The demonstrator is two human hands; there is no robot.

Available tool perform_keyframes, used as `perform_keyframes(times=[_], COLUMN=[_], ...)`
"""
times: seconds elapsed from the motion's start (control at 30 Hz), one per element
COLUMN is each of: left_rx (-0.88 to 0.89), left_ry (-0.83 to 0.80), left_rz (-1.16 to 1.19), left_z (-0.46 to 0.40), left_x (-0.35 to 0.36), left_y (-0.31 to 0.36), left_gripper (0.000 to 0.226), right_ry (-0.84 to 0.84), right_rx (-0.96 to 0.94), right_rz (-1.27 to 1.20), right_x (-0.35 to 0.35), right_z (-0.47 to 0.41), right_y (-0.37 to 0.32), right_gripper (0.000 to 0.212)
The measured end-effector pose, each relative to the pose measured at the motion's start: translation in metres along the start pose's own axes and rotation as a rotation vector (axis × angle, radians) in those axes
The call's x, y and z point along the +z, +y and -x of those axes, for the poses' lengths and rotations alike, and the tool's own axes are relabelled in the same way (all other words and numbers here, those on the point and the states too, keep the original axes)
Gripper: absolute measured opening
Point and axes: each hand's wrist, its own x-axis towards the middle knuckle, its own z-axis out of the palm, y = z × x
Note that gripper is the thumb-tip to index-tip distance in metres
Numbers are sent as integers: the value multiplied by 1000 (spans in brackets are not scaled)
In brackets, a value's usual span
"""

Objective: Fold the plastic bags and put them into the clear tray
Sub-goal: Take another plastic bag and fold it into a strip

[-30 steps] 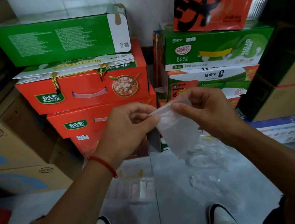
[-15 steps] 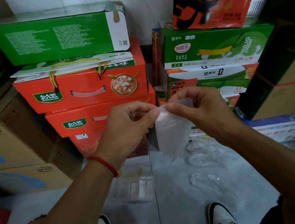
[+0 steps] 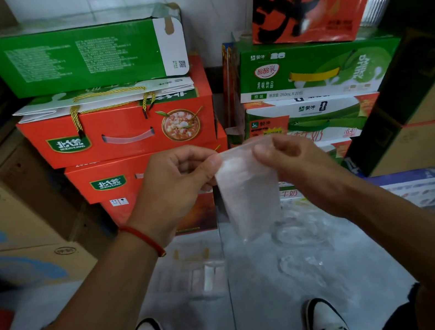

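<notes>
2 hands, left hand [image 3: 176, 183] and right hand [image 3: 291, 163], pinch the plastic bag [image 3: 249, 194]'s top corners; keep edges aligned before creasing.

Upper right of the frame, we read "250mL X 20" on the green milk carton [image 3: 318, 68] — also a bold "20" near its top edge. Right of centre, the white and green carton [image 3: 306, 117] shows "6.4" in a red tag. The red box [image 3: 117, 133] at centre left carries "BEIDAHUANG" — small, under its green logo.
</notes>
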Motion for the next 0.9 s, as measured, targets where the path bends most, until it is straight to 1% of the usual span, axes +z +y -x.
perform_keyframes(times=[0.07,0.1,0.2,0.27,0.33,0.4,0.43,0.5,0.57,0.63,0.73,0.8,0.9], left_rx=[5,4,-7,-61,-126,-175,-207,-272,-285,-270,-248,-251,-283], left_ry=[-10,-10,22,10,-120,-256,-275,-241,-189,-144,-88,-57,-48], left_rz=[-3,1,40,109,96,40,38,59,48,52,60,76,130], left_z=[0,1,0,0,2,7,9,12,12,10,9,9,9], left_x=[1,1,1,2,3,9,12,18,20,20,20,21,21], left_y=[1,1,0,1,4,6,5,3,1,1,0,0,-2], left_gripper=[4,4,7,18,29,27,24,17,11,9,10,12,11], right_ry=[-48,-44,24,68,91,120,145,202,237,201,97,86,120], right_rx=[-11,-18,-45,-55,-70,-73,-68,-51,-22,49,168,207,212], right_rz=[3,14,75,72,54,22,14,9,-15,-96,-185,-180,-173], right_x=[10,13,21,22,21,21,20,19,17,15,13,14,16], right_z=[2,2,-1,-3,-4,-5,-6,-6,-6,-6,-5,-5,-7], right_y=[-2,0,3,4,4,5,5,4,4,4,4,7,9], right_gripper=[36,34,28,23,22,22,21,19,20,26,32,32,28])
